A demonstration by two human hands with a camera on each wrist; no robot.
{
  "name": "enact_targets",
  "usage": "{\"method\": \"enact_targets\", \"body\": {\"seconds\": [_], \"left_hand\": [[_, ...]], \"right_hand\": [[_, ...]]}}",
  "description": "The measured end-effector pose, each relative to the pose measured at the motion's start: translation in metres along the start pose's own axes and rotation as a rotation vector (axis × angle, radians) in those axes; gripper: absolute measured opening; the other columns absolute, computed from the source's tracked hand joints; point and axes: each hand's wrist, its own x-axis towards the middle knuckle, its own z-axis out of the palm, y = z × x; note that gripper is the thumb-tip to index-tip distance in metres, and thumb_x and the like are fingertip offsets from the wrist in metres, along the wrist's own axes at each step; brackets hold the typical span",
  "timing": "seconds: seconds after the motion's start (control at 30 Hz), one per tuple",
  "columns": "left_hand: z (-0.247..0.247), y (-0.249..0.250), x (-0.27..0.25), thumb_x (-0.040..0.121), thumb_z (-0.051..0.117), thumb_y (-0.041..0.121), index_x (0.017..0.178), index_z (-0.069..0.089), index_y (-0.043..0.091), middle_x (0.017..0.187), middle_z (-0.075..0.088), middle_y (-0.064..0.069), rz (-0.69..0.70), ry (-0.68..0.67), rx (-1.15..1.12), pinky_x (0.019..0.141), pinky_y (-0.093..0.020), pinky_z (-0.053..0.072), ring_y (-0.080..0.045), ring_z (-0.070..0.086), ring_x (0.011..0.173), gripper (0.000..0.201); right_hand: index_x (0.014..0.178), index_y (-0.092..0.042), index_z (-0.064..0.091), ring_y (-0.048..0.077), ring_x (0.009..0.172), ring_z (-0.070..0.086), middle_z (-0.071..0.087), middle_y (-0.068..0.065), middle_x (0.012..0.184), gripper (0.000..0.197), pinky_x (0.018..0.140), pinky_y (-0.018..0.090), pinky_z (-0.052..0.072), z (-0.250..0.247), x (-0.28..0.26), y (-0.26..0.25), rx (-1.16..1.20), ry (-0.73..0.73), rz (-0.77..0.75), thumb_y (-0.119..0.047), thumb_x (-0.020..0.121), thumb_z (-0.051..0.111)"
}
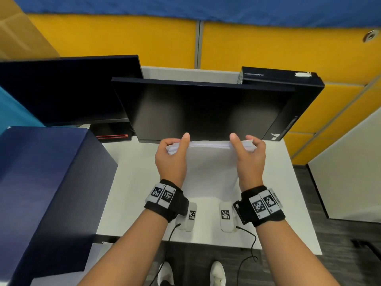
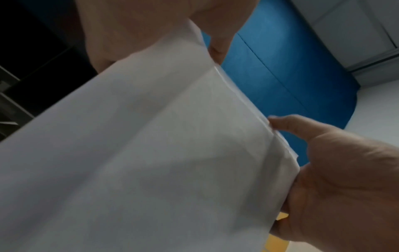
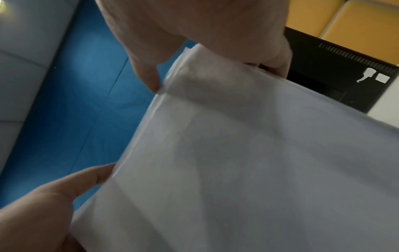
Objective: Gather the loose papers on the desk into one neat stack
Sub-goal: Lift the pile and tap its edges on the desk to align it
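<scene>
At the far left a dark blue box point(image 1: 51, 193) stands on the white desk point(image 1: 132, 182), with a black monitor point(image 1: 61, 89) behind it. A second monitor point(image 1: 202, 110) stands nearer, in the middle.

The left hand point(image 1: 172, 159) grips the left side of the papers point(image 1: 210, 162) — thumb on the near face, fingers curled round the far one. The papers are gathered into one stack, held on edge between both hands, in front of the middle monitor and above the desk. Whether the lower edge touches the desk cannot be told. In the left wrist view the sheet edges point(image 2: 248, 102) lie slightly fanned, not quite flush.

The right hand point(image 1: 250, 159) clamps the stack's right side in the same way — thumb in front, fingers behind. The hands are apart, one at each side edge.

Right of the stack stands a black computer case point(image 1: 299, 108), against yellow partition panels point(image 1: 288, 48).
</scene>
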Motion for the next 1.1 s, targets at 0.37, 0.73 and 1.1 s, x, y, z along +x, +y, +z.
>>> {"method": "enact_targets", "body": {"seconds": [0.37, 0.73, 1.1], "left_hand": [[-0.037, -0.039, 0.030, 0.061, 0.094, 0.013, 0.126, 0.060, 0.021, 0.113, 0.072, 0.007, 0.018, -0.433, 0.247, 0.089, -0.024, 0.056, -0.004, 0.068, 0.100, 0.074], [-0.034, -0.023, 0.032, 0.076, 0.086, 0.018, 0.099, 0.071, 0.028, 0.094, 0.069, 0.022, 0.157, -0.363, 0.244, 0.074, -0.006, 0.050, 0.016, 0.066, 0.085, 0.029], [-0.037, -0.048, 0.025, 0.077, 0.085, 0.021, 0.111, 0.074, 0.008, 0.109, 0.073, 0.003, 0.203, -0.346, 0.325, 0.084, -0.008, 0.047, 0.012, 0.064, 0.096, 0.038]], "right_hand": [[0.130, -0.017, 0.052, 0.006, 0.104, 0.066, 0.065, -0.008, 0.117, 0.070, 0.089, 0.028, 0.056, -0.033, 0.030, 0.025, -0.148, -0.414, -0.072, -0.006, 0.069, 0.086], [0.096, -0.023, 0.072, -0.001, 0.085, 0.072, 0.076, -0.020, 0.087, 0.029, 0.074, 0.015, 0.055, -0.035, 0.017, 0.015, -0.089, -0.327, -0.190, -0.003, 0.076, 0.081], [0.087, -0.050, 0.069, -0.014, 0.088, 0.065, 0.070, -0.033, 0.089, 0.048, 0.083, 0.017, 0.052, -0.034, -0.004, 0.030, -0.238, -0.294, -0.192, -0.004, 0.077, 0.080]]}}
